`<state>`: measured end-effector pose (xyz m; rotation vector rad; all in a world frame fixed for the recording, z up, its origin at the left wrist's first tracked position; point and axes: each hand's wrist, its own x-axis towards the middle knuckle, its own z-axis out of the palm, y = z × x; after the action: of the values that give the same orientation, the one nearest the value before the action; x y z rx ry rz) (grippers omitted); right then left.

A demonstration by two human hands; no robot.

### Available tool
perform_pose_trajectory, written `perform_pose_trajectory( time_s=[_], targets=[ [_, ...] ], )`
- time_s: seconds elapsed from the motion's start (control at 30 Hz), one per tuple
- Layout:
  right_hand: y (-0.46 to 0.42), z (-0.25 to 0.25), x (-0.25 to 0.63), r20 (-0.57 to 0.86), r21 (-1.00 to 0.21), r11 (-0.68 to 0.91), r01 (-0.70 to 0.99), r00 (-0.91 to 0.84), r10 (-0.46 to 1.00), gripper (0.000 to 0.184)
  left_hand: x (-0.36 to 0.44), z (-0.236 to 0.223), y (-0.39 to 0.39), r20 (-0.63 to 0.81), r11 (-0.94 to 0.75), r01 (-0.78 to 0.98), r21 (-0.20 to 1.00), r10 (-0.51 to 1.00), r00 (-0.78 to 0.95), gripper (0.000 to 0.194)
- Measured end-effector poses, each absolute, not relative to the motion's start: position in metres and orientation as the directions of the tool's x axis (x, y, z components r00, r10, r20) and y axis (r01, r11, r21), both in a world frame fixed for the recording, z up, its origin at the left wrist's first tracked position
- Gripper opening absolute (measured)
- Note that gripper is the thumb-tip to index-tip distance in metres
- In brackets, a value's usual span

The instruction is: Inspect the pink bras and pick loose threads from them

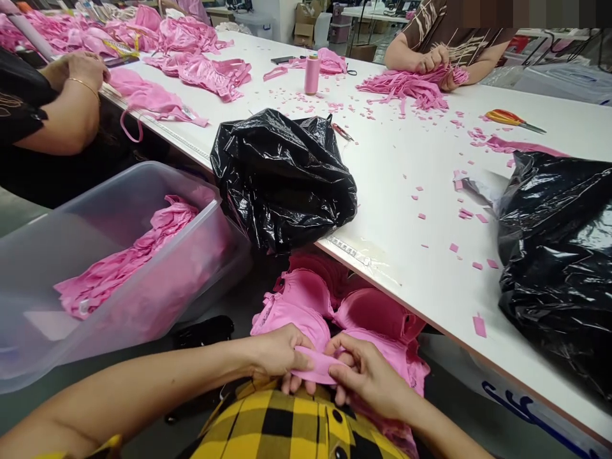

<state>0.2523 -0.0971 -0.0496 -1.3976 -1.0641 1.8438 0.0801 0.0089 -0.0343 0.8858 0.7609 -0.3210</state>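
A pink fabric strip (318, 366) is stretched between my two hands, just above my lap. My left hand (282, 354) pinches its left end between thumb and fingers. At the other end, my right hand (361, 370) has thumb and fingers closed on the same strip. Right behind my hands lies a stack of pink padded bras (301, 290), its cups facing up, partly under the table edge. Whether the strip is joined to one of these bras is hidden by my hands.
A black plastic bag (284, 182) hangs over the table edge ahead; another black bag (559, 255) stands right. A clear bin (157, 172) holding pink garments is at left. Scissors (514, 119), a thread spool (312, 75) and scraps lie on the white table (392, 248). Two co-workers handle pink pieces.
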Motion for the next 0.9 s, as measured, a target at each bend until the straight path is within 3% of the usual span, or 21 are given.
perform_pose_trajectory(
  time_s=[0.1,0.2,0.33,0.43,0.53,0.7,0.9],
  targets=[
    [-0.092,-0.047,0.254,-0.519,-0.827,-0.562,-0.002,-0.380,0.766,0.019,0.081,-0.039,0.008,-0.743,0.641,0.561,0.524,0.023,0.668,0.012],
    [-0.091,-0.042,0.251,-0.438,-0.897,-0.427,0.117,-0.370,0.819,0.019,0.083,-0.045,0.013,-0.718,0.687,0.581,0.436,-0.123,0.685,0.013],
    [-0.095,-0.042,0.248,-0.123,-0.927,0.006,0.376,-0.319,0.940,0.023,0.085,-0.051,0.016,-0.699,0.658,0.643,0.393,-0.241,0.674,0.018],
    [-0.098,-0.049,0.252,0.194,-0.807,0.374,0.458,-0.392,0.899,0.025,0.088,-0.053,0.013,-0.740,0.673,0.643,0.365,-0.210,0.639,0.015],
    [-0.098,-0.054,0.258,0.359,-0.666,0.577,0.473,-0.475,0.804,0.036,0.090,-0.054,0.010,-0.743,0.694,0.673,0.258,-0.302,0.597,0.019],
    [-0.095,-0.052,0.264,0.425,-0.539,0.657,0.528,-0.503,0.753,0.045,0.091,-0.053,0.012,-0.578,0.768,0.623,0.150,-0.443,0.685,0.029],
    [-0.091,-0.048,0.267,0.488,-0.505,0.680,0.531,-0.475,0.733,0.046,0.085,-0.047,0.006,-0.541,0.829,0.445,0.338,-0.216,0.813,0.043]
  ],
)
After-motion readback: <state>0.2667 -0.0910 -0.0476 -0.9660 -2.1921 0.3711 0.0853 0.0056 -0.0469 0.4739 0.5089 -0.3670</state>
